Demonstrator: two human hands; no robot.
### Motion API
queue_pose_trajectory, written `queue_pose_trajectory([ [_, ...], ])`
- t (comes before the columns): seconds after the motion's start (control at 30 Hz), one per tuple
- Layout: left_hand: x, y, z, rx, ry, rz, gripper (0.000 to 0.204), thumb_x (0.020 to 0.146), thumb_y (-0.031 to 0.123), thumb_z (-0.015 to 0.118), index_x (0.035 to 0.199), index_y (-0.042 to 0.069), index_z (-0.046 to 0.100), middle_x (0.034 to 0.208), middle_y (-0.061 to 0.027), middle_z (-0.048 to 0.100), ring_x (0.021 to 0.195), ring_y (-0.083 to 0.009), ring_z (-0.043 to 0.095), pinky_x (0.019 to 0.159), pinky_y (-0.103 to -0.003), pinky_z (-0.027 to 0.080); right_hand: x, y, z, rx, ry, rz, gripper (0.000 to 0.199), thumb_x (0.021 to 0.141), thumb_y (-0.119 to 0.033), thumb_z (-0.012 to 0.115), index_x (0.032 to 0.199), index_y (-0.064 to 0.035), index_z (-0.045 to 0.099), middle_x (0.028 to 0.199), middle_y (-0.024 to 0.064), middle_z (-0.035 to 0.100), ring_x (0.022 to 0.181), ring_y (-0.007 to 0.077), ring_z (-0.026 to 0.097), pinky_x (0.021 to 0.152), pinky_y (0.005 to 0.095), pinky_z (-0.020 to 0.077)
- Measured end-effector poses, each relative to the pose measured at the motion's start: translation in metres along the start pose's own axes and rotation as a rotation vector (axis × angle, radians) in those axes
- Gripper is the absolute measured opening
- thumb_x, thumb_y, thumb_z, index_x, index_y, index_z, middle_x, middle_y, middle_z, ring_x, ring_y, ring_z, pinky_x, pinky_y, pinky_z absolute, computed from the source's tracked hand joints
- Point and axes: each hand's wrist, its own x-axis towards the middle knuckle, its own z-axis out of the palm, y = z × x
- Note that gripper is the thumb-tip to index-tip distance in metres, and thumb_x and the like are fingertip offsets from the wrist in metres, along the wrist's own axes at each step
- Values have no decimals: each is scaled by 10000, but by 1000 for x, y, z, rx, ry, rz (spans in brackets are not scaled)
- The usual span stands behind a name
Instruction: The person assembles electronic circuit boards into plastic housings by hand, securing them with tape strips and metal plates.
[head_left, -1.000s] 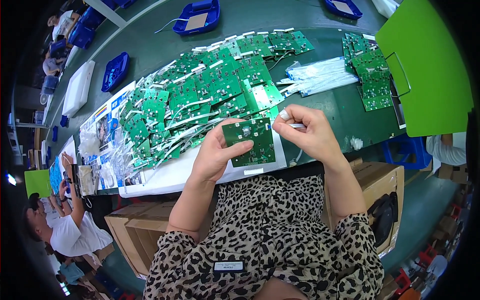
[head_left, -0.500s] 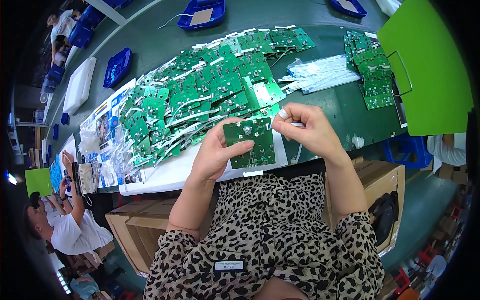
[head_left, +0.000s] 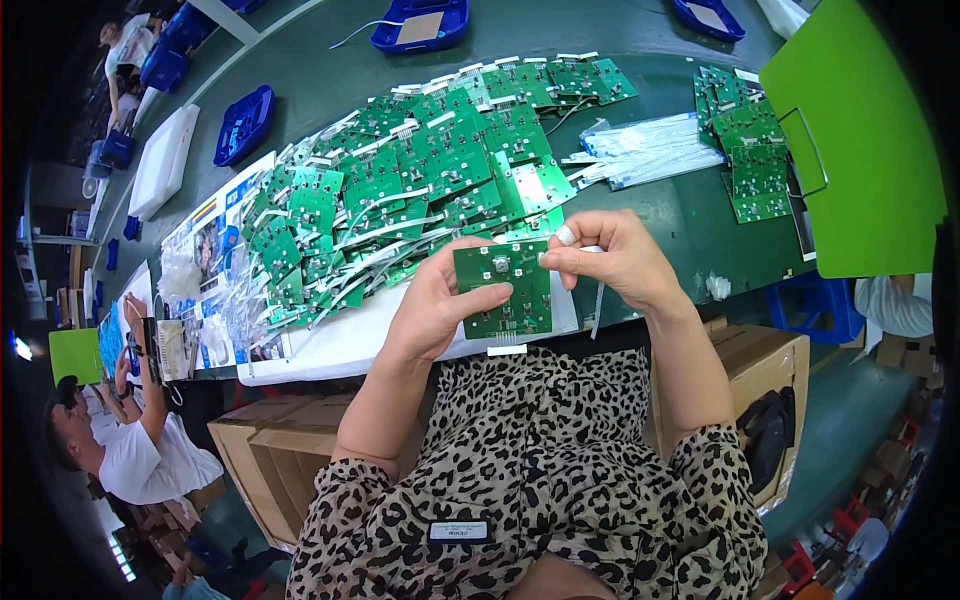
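Note:
My left hand grips a green circuit board by its left side, thumb laid across the front. A white pin connector sticks out below the board's lower edge. At the upper right edge, my right hand is closed in a pinch on a white flat ribbon cable, whose tail hangs down below the fingers. The cable's end at the board is hidden by my fingertips, so I cannot tell whether it sits in a socket. A white wrap covers one right fingertip.
A heap of green circuit boards with white cables spreads beyond my hands. Right of it lie a bundle of white ribbon cables and more boards beside a bright green panel. Cardboard boxes flank me; a co-worker is at left.
My right hand has shifted slightly at the board's edge, and the cable's blue-tipped end no longer shows. More of its tail hangs in view. The left hand still holds the board.

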Motion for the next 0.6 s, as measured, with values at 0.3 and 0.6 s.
queue_pose_trajectory([
  [0.3,3,5,-5,-90,-68,-46,367,708,-26,662,1033,-1,494,926,-51,595,824,-109,578,732,-241,473,4,6,3,34,-32,10,80,813,-100,606,817,-29,569,687,7,577,582,53,526,539,185,412],
  [0.6,8,29,-30,-149,-46,-82,351,721,-29,637,1040,11,498,962,-64,587,853,-126,582,747,-246,473,11,-19,20,-963,131,-832,433,619,-15,678,1035,-43,564,1126,116,537,970,322,489,852,397,384],
])
